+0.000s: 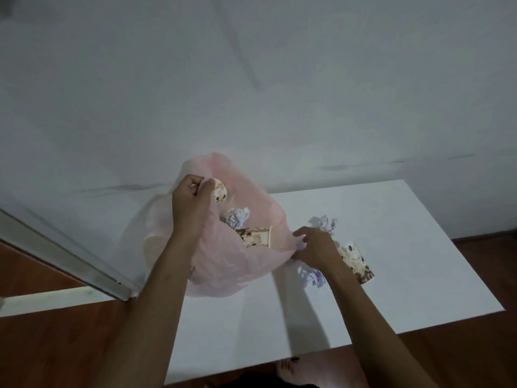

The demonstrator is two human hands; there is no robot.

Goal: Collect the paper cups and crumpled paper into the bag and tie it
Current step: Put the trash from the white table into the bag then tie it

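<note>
Pink plastic bag (246, 264), translucent, stood open at the left part of the white table (391, 275). Left hand (193, 200) pinched the bag's far-left rim, fingers curled on the film. Inside the bag: two patterned paper cups (256, 238) (one by the left hand), one crumpled paper (237, 217). Right hand (316, 247) rested at the bag's right rim, fingers loosely spread. Right of the bag, on the table: two paper wads (323, 224), one cup (356, 261) lying on its side.

No readable text; paper cups (354, 261) bear brown pattern only
</note>
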